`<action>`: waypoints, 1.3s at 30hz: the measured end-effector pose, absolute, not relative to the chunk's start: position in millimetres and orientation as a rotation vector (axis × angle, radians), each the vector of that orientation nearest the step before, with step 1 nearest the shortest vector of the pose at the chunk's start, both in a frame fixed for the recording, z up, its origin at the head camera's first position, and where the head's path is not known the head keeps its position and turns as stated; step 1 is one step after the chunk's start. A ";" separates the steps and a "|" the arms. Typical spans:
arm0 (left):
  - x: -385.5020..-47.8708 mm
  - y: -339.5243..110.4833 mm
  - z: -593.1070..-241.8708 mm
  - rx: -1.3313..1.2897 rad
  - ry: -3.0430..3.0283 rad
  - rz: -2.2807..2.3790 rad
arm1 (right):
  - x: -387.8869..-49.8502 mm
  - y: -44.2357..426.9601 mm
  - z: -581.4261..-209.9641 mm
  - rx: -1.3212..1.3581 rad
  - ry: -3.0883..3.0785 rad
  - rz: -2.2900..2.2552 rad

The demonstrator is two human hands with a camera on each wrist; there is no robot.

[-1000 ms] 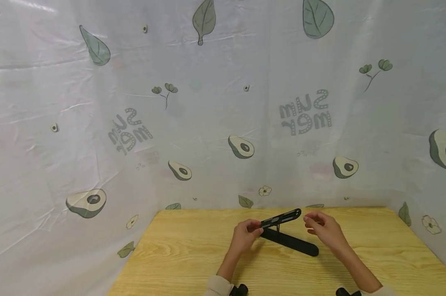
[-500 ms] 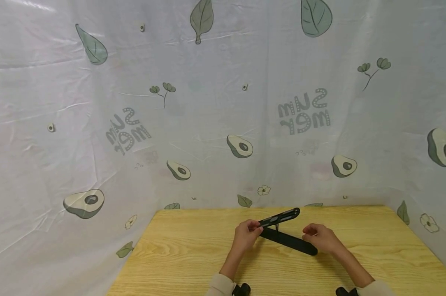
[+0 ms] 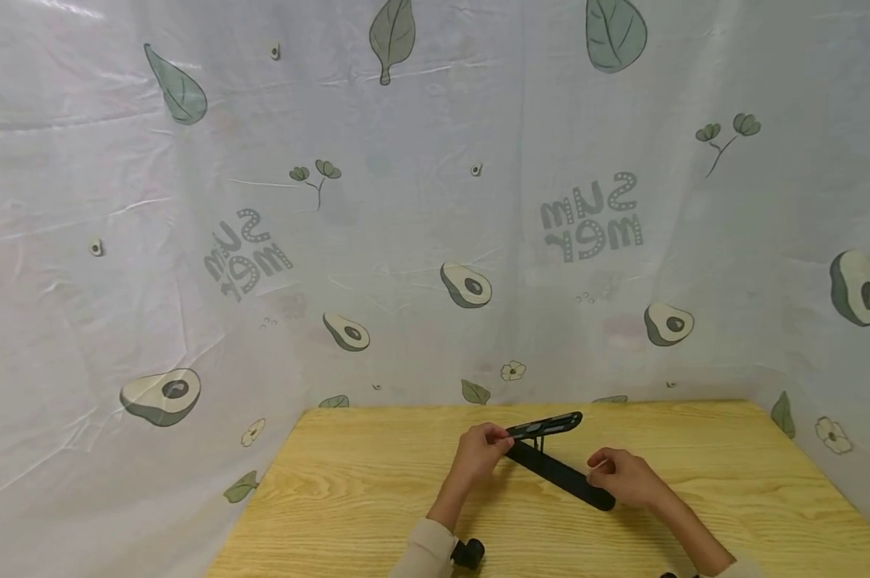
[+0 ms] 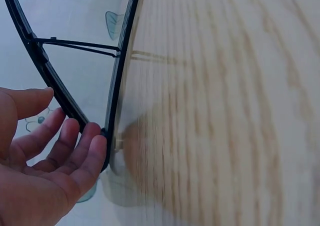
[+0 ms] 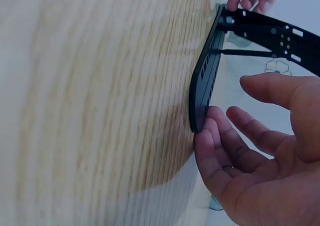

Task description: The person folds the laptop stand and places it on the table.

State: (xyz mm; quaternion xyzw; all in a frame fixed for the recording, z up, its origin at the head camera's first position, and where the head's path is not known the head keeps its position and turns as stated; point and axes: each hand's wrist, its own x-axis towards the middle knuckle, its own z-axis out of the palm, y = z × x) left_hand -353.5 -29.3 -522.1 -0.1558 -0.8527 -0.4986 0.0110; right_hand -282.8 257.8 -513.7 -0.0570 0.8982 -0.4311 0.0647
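Note:
A black folding stand [image 3: 559,474] rests on the table, its slim slotted upper bar [image 3: 550,425] raised from the lower bar by a thin strut [image 3: 539,443]. My left hand [image 3: 478,449] pinches the stand at its hinge end. In the left wrist view that thumb [image 4: 37,101] lies along the upper bar while the fingertips touch it near the hinge. At the free end of the lower bar is my right hand [image 3: 626,475]. The right wrist view shows its fingertips [image 5: 204,136] touching that rounded end, with the thumb [image 5: 265,88] apart from the bar.
A wood-grain table [image 3: 348,498] lies under the stand. Behind and beside it hangs a pale curtain [image 3: 406,337] printed with avocados and leaves. Black camera mounts [image 3: 468,554] sit at the wrists.
My right hand has come down from beside the upper bar to the lower bar's free end. That end has swung slightly toward me, and the upper bar's tip sits lower. The left hand keeps its hold.

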 end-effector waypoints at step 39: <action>-372.4 -37.0 -511.6 -0.491 -2.726 -1.726 | -251.5 235.5 -525.4 -0.307 2.468 -1.553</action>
